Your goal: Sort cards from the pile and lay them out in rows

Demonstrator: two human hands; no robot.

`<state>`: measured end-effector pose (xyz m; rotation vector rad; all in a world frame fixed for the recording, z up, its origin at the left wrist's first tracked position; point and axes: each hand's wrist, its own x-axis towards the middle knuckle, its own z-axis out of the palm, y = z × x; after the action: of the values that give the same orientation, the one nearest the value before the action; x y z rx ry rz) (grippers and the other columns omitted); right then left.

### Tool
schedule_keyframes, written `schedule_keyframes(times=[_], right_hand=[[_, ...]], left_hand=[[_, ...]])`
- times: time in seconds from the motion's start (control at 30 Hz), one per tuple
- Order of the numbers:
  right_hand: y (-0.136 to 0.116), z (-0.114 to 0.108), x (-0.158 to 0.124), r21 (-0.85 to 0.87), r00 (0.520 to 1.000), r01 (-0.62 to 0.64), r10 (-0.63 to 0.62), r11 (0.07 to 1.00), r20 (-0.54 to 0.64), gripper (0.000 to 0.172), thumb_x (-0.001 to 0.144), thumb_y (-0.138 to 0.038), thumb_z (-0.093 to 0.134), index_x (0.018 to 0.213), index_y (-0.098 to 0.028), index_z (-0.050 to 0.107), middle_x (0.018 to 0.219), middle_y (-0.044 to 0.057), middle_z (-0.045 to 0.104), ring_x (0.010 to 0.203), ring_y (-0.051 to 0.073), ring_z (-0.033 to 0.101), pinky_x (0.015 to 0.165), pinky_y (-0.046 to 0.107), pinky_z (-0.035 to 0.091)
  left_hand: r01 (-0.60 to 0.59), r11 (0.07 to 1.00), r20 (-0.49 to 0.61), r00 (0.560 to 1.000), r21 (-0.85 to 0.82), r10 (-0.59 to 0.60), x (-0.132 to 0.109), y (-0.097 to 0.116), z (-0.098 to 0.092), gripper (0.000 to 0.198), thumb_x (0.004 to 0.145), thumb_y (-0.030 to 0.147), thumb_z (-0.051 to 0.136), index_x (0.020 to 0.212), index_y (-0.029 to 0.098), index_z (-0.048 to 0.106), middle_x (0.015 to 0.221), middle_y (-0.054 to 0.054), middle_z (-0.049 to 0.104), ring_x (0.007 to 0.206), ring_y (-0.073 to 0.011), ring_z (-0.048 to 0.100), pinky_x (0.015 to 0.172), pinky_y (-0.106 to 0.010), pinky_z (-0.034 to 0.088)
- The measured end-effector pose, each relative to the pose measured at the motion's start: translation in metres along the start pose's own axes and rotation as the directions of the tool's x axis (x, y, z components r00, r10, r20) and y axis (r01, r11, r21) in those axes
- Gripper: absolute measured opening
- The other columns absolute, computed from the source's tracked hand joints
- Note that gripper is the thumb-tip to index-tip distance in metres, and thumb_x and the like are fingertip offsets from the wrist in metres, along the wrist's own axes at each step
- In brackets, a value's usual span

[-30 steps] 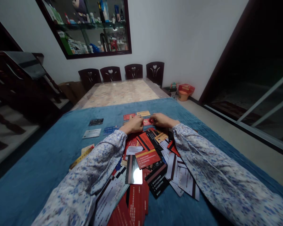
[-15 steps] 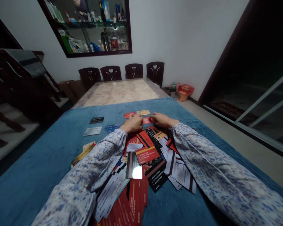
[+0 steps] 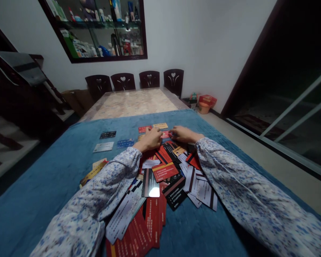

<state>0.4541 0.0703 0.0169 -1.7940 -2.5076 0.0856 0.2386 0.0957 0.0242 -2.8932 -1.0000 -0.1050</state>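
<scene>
A heap of plastic cards (image 3: pixel 166 178), red, black and white, lies on a blue blanket (image 3: pixel 48 185) in front of me. Both arms in flowered sleeves reach over the heap. My left hand (image 3: pixel 149 140) and my right hand (image 3: pixel 182 134) rest at the heap's far edge, fingers curled down on a red card (image 3: pixel 165 135) between them. Just beyond lie another red card (image 3: pixel 144 129) and a tan card (image 3: pixel 160 125).
A black card (image 3: pixel 108 134), a pale card (image 3: pixel 103 146) and a blue card (image 3: pixel 125 143) lie apart at the left. Yellowish cards (image 3: pixel 95 170) sit by my left elbow. Beyond the blanket is a marble tabletop (image 3: pixel 133 103) with dark chairs (image 3: pixel 135 80).
Both hands stay at the red card with hardly any movement. The view has shifted slightly, so the card heap sits a bit higher in the picture.
</scene>
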Motion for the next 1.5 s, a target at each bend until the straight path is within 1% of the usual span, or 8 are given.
schedule_keyframes(times=[0.13,0.33,0.47,0.7,0.93,1.07,1.3,1.5], right_hand=[[0.007,-0.009,-0.013,-0.009,0.999,0.013,-0.013,1.000,-0.037,0.039,0.095,-0.026,0.059,0.133,-0.020,0.066,0.123,0.014,0.068,0.111,0.026,0.064,0.084,0.029,0.046],[0.022,-0.018,-0.035,-0.010,0.994,0.015,-0.016,1.000,-0.112,0.034,0.093,-0.019,0.058,0.125,-0.020,0.072,0.113,0.011,0.072,0.103,0.023,0.066,0.081,0.028,0.045],[0.029,-0.023,-0.057,-0.008,0.982,0.020,-0.021,1.000,-0.188,0.031,0.095,-0.019,0.054,0.118,-0.020,0.075,0.109,0.011,0.073,0.100,0.022,0.065,0.081,0.028,0.045],[0.045,-0.023,-0.097,0.034,0.966,-0.058,0.065,0.998,-0.250,0.029,0.093,-0.020,0.055,0.113,-0.020,0.077,0.105,0.011,0.073,0.096,0.022,0.064,0.081,0.030,0.047],[0.062,-0.012,-0.133,0.038,0.959,-0.173,0.177,0.984,-0.222,0.028,0.092,-0.022,0.057,0.111,-0.020,0.076,0.111,0.012,0.073,0.101,0.026,0.064,0.086,0.035,0.047],[0.067,-0.005,-0.145,0.008,0.952,-0.227,0.223,0.974,-0.208,0.028,0.094,-0.026,0.056,0.113,-0.020,0.075,0.112,0.013,0.073,0.101,0.027,0.064,0.085,0.036,0.047],[0.073,0.007,-0.151,-0.051,0.948,-0.283,0.271,0.958,-0.164,0.031,0.098,-0.035,0.054,0.119,-0.021,0.072,0.122,0.013,0.070,0.109,0.028,0.061,0.087,0.036,0.046],[0.068,0.010,-0.149,-0.066,0.963,-0.258,0.251,0.964,-0.099,0.026,0.097,-0.034,0.054,0.105,-0.019,0.073,0.116,0.012,0.072,0.102,0.025,0.061,0.088,0.036,0.045]], left_hand=[[-0.023,1.000,-0.012,1.000,-0.015,0.023,-0.002,0.006,-0.004,0.029,0.092,0.019,0.044,0.109,0.013,0.067,0.120,-0.018,0.061,0.114,-0.0345,0.054,0.097,-0.056,0.039],[-0.062,0.997,-0.053,0.997,-0.039,0.060,-0.001,0.016,-0.005,0.026,0.091,0.019,0.046,0.109,0.015,0.064,0.123,-0.017,0.061,0.117,-0.0330,0.055,0.098,-0.056,0.036],[-0.104,0.994,-0.068,0.992,-0.035,0.101,0.000,0.025,-0.009,0.024,0.090,0.019,0.049,0.110,0.017,0.064,0.124,-0.015,0.061,0.120,-0.0322,0.054,0.102,-0.056,0.035],[-0.179,0.984,-0.050,0.983,-0.016,0.178,0.004,0.052,-0.024,0.024,0.091,0.021,0.052,0.111,0.017,0.065,0.124,-0.014,0.061,0.120,-0.0311,0.054,0.104,-0.054,0.035],[-0.269,0.963,-0.045,0.962,-0.017,0.268,0.018,0.080,-0.028,0.022,0.090,0.024,0.051,0.104,0.015,0.067,0.119,-0.016,0.063,0.112,-0.0310,0.054,0.097,-0.051,0.037],[-0.307,0.951,-0.045,0.951,-0.039,0.306,0.029,0.091,-0.023,0.028,0.091,0.020,0.050,0.114,0.017,0.065,0.126,-0.016,0.062,0.118,-0.0316,0.052,0.099,-0.051,0.036],[-0.350,0.934,-0.007,0.937,-0.065,0.350,0.047,0.110,-0.012,0.038,0.096,0.018,0.042,0.131,0.018,0.056,0.141,-0.016,0.058,0.130,-0.0309,0.047,0.102,-0.052,0.039],[-0.371,0.924,0.007,0.928,-0.096,0.373,0.066,0.118,0.002,0.044,0.096,0.012,0.035,0.136,0.017,0.053,0.149,-0.017,0.053,0.138,-0.0309,0.043,0.103,-0.056,0.043]])
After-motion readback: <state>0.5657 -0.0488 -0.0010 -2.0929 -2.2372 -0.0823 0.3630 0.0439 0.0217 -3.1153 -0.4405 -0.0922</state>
